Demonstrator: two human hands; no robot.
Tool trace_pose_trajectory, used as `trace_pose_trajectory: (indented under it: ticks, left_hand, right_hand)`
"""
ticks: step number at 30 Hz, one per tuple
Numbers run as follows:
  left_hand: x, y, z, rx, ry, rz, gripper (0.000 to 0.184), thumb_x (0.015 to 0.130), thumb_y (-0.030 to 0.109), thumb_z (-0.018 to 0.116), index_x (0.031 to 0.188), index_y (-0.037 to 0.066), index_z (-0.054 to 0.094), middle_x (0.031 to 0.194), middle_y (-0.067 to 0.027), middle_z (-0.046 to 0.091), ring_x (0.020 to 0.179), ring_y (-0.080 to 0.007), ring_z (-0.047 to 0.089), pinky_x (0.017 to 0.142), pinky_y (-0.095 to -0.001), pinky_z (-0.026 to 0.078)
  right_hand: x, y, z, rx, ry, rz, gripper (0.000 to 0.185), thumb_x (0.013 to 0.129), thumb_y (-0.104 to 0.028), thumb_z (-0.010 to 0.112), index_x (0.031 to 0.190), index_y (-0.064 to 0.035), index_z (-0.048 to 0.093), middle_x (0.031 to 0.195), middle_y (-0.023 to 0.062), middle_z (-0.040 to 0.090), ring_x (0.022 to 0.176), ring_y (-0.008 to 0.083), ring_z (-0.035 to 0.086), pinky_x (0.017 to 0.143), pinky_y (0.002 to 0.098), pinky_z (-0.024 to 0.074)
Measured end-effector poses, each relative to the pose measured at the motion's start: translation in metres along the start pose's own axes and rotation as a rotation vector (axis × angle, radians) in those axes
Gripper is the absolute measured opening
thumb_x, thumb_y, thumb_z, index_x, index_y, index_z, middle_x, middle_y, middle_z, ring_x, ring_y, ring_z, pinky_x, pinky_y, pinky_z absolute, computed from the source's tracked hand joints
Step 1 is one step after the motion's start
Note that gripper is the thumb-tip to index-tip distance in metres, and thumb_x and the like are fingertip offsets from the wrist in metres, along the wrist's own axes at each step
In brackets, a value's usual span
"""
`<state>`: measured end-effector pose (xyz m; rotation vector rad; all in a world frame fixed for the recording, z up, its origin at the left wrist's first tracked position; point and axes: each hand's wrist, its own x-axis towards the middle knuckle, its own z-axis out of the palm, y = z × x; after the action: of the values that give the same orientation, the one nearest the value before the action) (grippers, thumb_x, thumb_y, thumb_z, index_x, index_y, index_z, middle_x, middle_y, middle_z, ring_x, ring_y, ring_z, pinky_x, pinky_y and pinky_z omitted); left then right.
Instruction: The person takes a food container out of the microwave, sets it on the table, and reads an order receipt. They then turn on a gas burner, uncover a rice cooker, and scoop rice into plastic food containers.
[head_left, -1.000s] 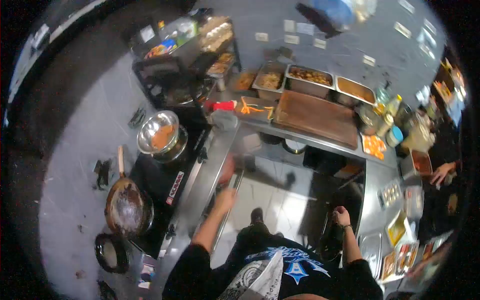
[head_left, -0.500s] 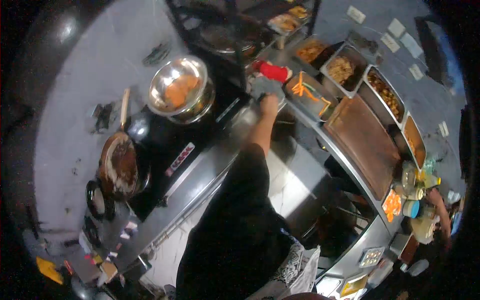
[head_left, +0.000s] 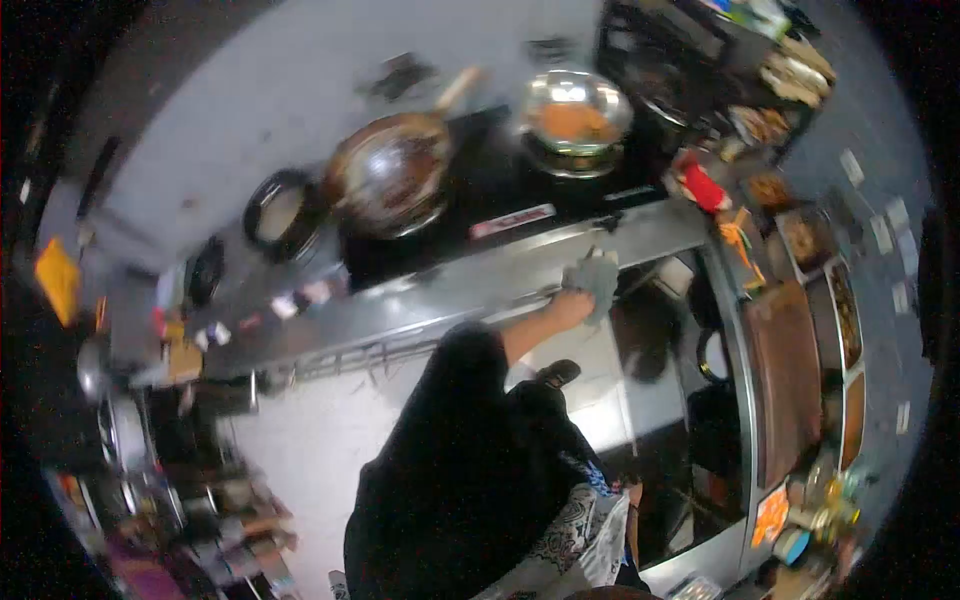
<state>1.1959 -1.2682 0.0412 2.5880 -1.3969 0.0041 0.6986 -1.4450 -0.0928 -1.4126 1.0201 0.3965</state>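
Q. Where does the grey cloth [head_left: 598, 277] lie relative to the stove [head_left: 475, 170], and how are the hands disposed?
A. It is at the near side of the stove, toward the right end, over the front edge of the steel counter [head_left: 440, 285]. The left hand [head_left: 570, 307] is closed on it; contact with the counter cannot be told. The right hand [head_left: 634, 493] shows only in part beside the apron [head_left: 585, 535], its grip indeterminate.

Q. How is such a cloth best handled?
A. As a judgement: bunched into a compact pad, loose corners gathered, clear of the burners, with the forearm low and level.

Q. Which vessels surround the stove, and with what contents?
A. On its right end, a steel bowl [head_left: 580, 84] contains orange food [head_left: 573, 122]; on its left part sits a wok [head_left: 388, 170], brown-stained inside. Just left of the stove is a dark round pan [head_left: 254, 214], its pale interior too blurred to identify. Right of the stove, a shallow tray [head_left: 750, 231] bears orange strips [head_left: 735, 243]; beyond it, a deep metal pan [head_left: 820, 268] holds brownish food [head_left: 802, 238].
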Motion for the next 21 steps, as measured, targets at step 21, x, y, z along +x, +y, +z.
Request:
trace_pose_trajectory:
  ticks: [21]
  left_hand:
    - [-0.726,-0.246,-0.220,0.288,0.991,-1.908,0.043,0.078,0.026,0.047,0.112,-0.001,0.049,0.116,-0.0200,0.050,0.111,-0.0335,0.045,0.092,-0.0454,0.035]
  right_hand:
    - [0.060,-0.137,0.250,-0.294,-0.199,-0.210,0.016,0.078,-0.009,0.059,0.091,-0.0132,0.052,0.062,0.0122,0.058,0.043,0.0242,0.055,0.036,0.0346,0.0413]
